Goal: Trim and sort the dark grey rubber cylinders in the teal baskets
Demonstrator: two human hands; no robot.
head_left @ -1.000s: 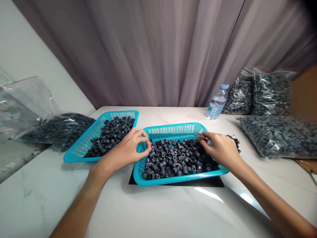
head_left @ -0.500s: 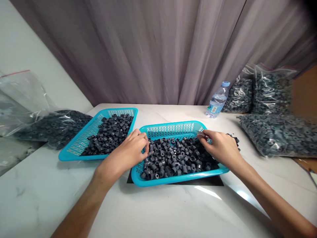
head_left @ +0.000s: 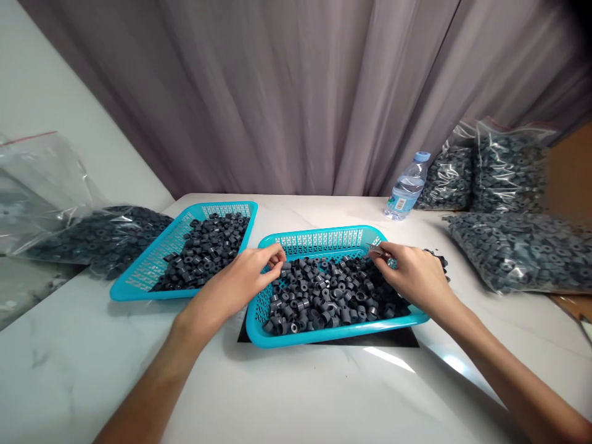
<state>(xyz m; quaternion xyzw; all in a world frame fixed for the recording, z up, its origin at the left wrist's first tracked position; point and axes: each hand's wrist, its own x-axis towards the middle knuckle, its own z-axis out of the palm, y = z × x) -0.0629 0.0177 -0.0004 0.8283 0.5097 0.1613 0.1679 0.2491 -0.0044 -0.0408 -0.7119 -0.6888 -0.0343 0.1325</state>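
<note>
A turquoise basket (head_left: 305,338) in front of me holds many small dark grey plastic rings (head_left: 324,296). My left hand (head_left: 252,271) is over its left end, thumb and fingers curled together near the rings; anything between the fingertips is too small to make out. At the right end of the basket my right hand (head_left: 411,271) is closed around thin metal tweezers (head_left: 378,250), whose tips point left over the back rim. The hand covers part of the rings there.
A second turquoise basket (head_left: 139,295) with similar rings stands at left. Filled clear bags lie at far left (head_left: 124,237) and right (head_left: 522,253). A water bottle (head_left: 404,191) stands at the back right. A dark sheet (head_left: 393,338) lies under the near basket.
My left hand has shifted slightly right and its fingers have lifted from the basket's left side, with the thumb now pointing right. My right hand and the tweezers have barely moved.
</note>
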